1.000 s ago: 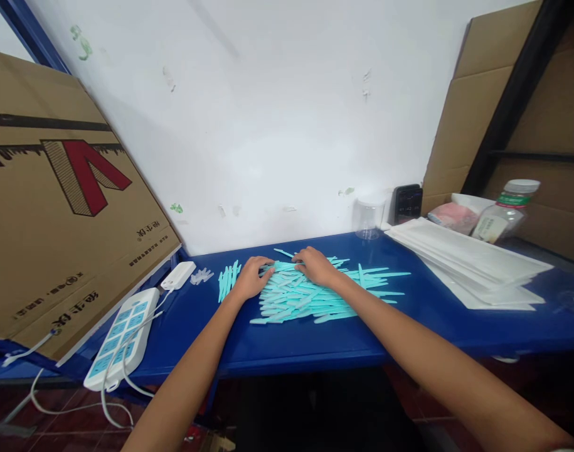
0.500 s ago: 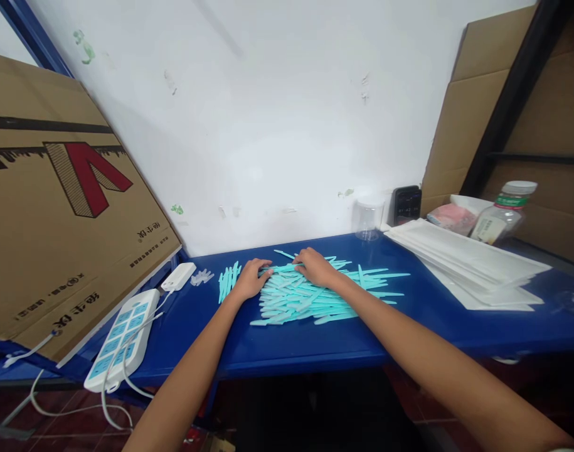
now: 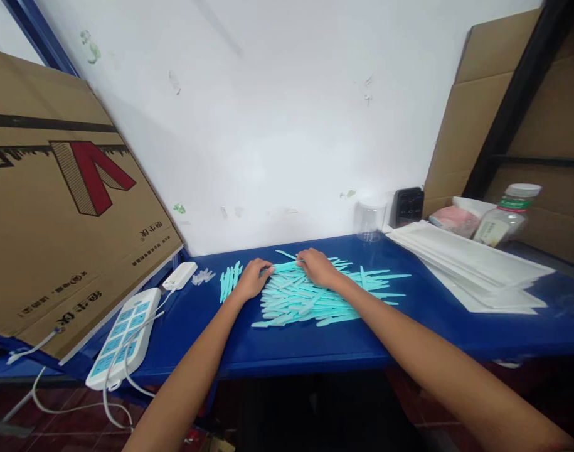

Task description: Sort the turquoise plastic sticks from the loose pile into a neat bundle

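Observation:
A heap of slim turquoise eyebrow razors (image 3: 296,301) lies on the blue table, most of them pointing sideways. At its far edge, my left hand (image 3: 255,279) is closed, with thumb and fingertips pinching the left end of a turquoise razor (image 3: 287,266). My right hand (image 3: 317,267) has its bent fingers on the right end of the same razor; its fingertips are partly hidden. Left of my left hand sits a smaller group of turquoise razors (image 3: 230,280), set upright to the view. Beyond that group is a little pile of clear plastic pieces (image 3: 203,276).
A white power strip (image 3: 127,339) with cables and a white adapter (image 3: 180,275) lie at the left, beside a large cardboard box (image 3: 70,207). On the right are a stack of white sheets (image 3: 475,263), a clear jar (image 3: 370,220), a black device (image 3: 408,207) and a bottle (image 3: 505,216).
The view has shifted slightly. Both hands stay at the far edge of the heap, and the razor between them shows a little more plainly.

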`<state>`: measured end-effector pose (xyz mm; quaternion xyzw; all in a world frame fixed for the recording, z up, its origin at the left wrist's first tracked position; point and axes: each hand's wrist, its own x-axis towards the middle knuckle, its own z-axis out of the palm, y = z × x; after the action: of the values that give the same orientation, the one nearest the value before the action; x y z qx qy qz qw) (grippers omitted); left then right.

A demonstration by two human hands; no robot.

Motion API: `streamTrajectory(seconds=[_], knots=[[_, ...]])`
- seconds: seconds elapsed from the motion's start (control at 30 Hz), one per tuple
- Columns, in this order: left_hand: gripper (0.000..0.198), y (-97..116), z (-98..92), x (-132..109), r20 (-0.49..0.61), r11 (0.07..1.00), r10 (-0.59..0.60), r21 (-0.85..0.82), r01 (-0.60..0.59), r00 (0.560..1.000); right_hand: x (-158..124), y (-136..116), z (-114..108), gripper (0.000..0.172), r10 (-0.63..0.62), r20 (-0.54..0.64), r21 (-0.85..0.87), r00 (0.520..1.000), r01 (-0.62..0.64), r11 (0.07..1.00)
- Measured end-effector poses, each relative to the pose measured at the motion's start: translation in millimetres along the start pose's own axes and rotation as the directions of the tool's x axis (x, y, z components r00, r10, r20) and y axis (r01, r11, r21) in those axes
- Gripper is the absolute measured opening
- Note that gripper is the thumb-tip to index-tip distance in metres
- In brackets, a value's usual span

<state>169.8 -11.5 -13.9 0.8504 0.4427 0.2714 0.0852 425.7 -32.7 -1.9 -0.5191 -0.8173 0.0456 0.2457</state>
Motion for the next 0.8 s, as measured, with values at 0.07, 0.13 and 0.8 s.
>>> streamTrajectory(seconds=[0.07,0.13,0.8], knots=[[0.039,0.3,0.5,0.1,-0.008,1.000,0.003,-0.006,-0.004,1.000,0.3,-0.5,-1.3,0.017,0.005,-0.014,0.020,1.000,-0.004,1.000],[0.039,0.6,0.6,0.4,-0.015,1.000,0.007,-0.014,-0.007,1.000,0.4,-1.1,-3.0,0.018,0.008,-0.032,0.046,0.999,-0.006,0.999],[0.043,7.4,-6.0,5.2,-0.126,0.894,-0.161,-0.438,0.091,0.979,6.1,1.2,-7.4,0.018,0.083,-0.128,0.470,0.988,-0.013,0.882]])
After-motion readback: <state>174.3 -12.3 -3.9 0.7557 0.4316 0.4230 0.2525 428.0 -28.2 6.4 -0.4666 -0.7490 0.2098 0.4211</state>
